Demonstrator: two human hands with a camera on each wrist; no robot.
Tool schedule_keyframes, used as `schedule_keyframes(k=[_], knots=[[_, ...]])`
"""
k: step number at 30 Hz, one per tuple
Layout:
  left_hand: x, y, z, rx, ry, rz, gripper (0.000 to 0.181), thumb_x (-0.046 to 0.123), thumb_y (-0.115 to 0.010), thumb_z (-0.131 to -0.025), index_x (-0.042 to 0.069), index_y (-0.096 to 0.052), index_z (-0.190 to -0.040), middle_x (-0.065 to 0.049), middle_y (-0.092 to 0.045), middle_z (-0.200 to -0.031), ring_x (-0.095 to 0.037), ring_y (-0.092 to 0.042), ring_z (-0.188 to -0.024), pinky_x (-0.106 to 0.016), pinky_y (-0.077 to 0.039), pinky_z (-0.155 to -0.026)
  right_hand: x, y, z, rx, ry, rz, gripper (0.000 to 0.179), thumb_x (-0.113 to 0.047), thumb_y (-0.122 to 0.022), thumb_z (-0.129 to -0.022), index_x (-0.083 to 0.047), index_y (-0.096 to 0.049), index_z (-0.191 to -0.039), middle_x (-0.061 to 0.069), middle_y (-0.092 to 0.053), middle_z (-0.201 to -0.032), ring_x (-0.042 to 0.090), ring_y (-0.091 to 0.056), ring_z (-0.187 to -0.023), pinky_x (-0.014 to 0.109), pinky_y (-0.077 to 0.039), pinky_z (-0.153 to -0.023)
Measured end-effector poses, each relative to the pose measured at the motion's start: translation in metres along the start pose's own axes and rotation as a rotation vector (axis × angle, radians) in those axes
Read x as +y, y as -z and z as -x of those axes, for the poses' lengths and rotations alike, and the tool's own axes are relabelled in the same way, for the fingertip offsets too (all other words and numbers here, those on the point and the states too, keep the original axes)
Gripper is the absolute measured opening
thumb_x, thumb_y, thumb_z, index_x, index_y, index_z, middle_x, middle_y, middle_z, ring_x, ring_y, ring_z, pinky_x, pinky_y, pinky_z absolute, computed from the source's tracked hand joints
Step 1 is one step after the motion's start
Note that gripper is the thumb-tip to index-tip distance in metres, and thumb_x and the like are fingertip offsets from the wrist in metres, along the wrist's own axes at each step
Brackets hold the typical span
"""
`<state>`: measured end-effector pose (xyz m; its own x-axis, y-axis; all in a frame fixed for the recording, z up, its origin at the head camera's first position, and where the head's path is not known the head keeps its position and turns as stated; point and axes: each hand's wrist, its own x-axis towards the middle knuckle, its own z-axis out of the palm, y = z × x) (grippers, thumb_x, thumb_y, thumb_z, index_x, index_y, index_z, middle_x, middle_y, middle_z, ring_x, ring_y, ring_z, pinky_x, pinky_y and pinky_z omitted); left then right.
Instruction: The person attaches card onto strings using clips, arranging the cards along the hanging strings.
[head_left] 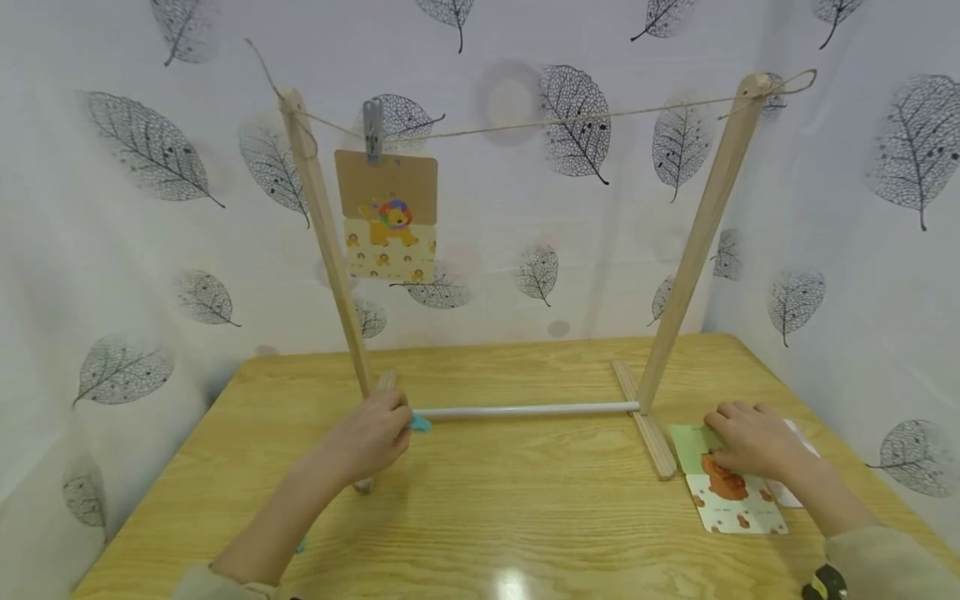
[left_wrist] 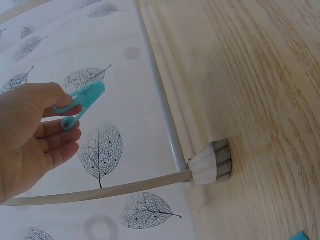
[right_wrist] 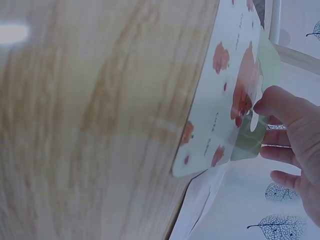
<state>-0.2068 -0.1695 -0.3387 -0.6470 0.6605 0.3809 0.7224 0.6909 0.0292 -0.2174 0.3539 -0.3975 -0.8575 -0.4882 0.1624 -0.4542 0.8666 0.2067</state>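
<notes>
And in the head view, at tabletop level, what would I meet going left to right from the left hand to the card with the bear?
Left hand → turquoise clip pinched in its fingertips → white rod → right wooden foot → bear card, gripped by the right hand.

Rack (head_left: 525, 410) on table (head_left: 510, 500); upper card (head_left: 387, 218) left, lower card (head_left: 737, 505) right.

There is one desk (head_left: 510, 492), with two wooden posts (head_left: 697, 237), two wooden feet (head_left: 649, 429), one white rod (head_left: 525, 410) and one string (head_left: 555, 122). The clips are two, one grey clip (head_left: 372, 129) and one teal clip (left_wrist: 85, 104). One small teal object (head_left: 300, 546) is also counted. Two cards are seen, one lion card (head_left: 390, 258) and one orange-animal card (head_left: 742, 510), besides one pale sheet (head_left: 786, 496), partly covered. The hands are two, one left hand (head_left: 372, 435) and one right hand (head_left: 761, 443).
</notes>
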Motion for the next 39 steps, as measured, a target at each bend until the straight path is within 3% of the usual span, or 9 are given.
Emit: schedule_keyframes(k=[10,16,20,23,25,29,33,39], knots=[[-0.001,-0.003,-0.006,0.132,0.0,-0.126,0.006,0.006,-0.072,-0.075,0.008,-0.066,-0.074,-0.006,-0.056,-0.085,-0.021,-0.053,-0.08,-0.03,-0.046,-0.063,0.003,0.008,0.001,0.083,0.075,0.039,0.035,-0.024,-0.074,-0.068,-0.003,-0.062,-0.094,0.006,-0.057,-0.084,0.027,-0.057,-0.076,0.046,-0.046,-0.065],[-0.001,-0.002,-0.009,0.188,-0.03,-0.148,0.012,0.006,-0.076,-0.073,0.007,-0.066,-0.08,-0.005,-0.058,-0.084,-0.024,-0.057,-0.084,-0.034,-0.05,-0.067,0.006,0.011,0.0,0.286,0.185,0.085,0.04,-0.021,-0.074,-0.059,-0.001,-0.062,-0.091,0.009,-0.057,-0.081,0.028,-0.056,-0.072,0.045,-0.046,-0.059],[-0.001,-0.003,-0.012,0.216,-0.059,-0.163,0.023,0.007,-0.078,-0.07,0.003,-0.063,-0.086,-0.004,-0.059,-0.082,-0.019,-0.055,-0.077,-0.031,-0.049,-0.067,0.007,0.012,-0.002,0.426,0.241,0.059,0.033,-0.026,-0.055,-0.073,0.001,-0.062,-0.091,0.011,-0.057,-0.082,0.03,-0.055,-0.073,0.047,-0.045,-0.061],[0.001,-0.003,-0.014,0.227,-0.068,-0.172,0.028,0.008,-0.079,-0.069,0.002,-0.062,-0.09,-0.005,-0.061,-0.083,-0.019,-0.055,-0.077,-0.031,-0.049,-0.068,0.007,0.014,-0.004,0.526,0.271,0.051,0.041,-0.029,-0.036,-0.082,0.001,-0.061,-0.092,0.012,-0.056,-0.083,0.031,-0.054,-0.073,0.047,-0.044,-0.06],[0.002,-0.002,-0.015,0.23,-0.071,-0.18,0.029,0.008,-0.079,-0.069,0.002,-0.062,-0.092,-0.005,-0.062,-0.083,-0.019,-0.055,-0.078,-0.031,-0.049,-0.068,0.006,0.016,-0.006,0.588,0.287,0.063,0.044,-0.03,-0.03,-0.083,0.0,-0.061,-0.092,0.012,-0.056,-0.082,0.03,-0.054,-0.071,0.045,-0.043,-0.057],[0.004,-0.002,-0.016,0.244,-0.079,-0.188,0.03,0.01,-0.08,-0.068,0.004,-0.062,-0.091,-0.005,-0.063,-0.083,-0.02,-0.054,-0.076,-0.031,-0.048,-0.067,0.004,0.021,-0.01,0.665,0.32,0.086,0.043,-0.03,-0.032,-0.085,0.0,-0.062,-0.091,0.011,-0.056,-0.081,0.029,-0.055,-0.07,0.044,-0.043,-0.058],[0.005,-0.004,-0.016,0.25,-0.08,-0.189,0.03,0.011,-0.08,-0.068,0.004,-0.063,-0.092,-0.005,-0.063,-0.084,-0.021,-0.054,-0.076,-0.032,-0.048,-0.066,0.002,0.025,-0.011,0.664,0.355,0.081,0.047,-0.035,-0.032,-0.092,0.0,-0.062,-0.091,0.011,-0.057,-0.081,0.028,-0.056,-0.071,0.044,-0.045,-0.064],[0.007,-0.004,-0.018,0.237,-0.076,-0.184,0.028,0.012,-0.079,-0.071,0.004,-0.064,-0.093,-0.006,-0.064,-0.085,-0.022,-0.055,-0.077,-0.034,-0.047,-0.07,-0.005,0.031,-0.018,0.708,0.418,0.047,0.046,-0.036,-0.037,-0.094,0.002,-0.063,-0.091,0.012,-0.059,-0.083,0.029,-0.057,-0.07,0.044,-0.046,-0.061]])
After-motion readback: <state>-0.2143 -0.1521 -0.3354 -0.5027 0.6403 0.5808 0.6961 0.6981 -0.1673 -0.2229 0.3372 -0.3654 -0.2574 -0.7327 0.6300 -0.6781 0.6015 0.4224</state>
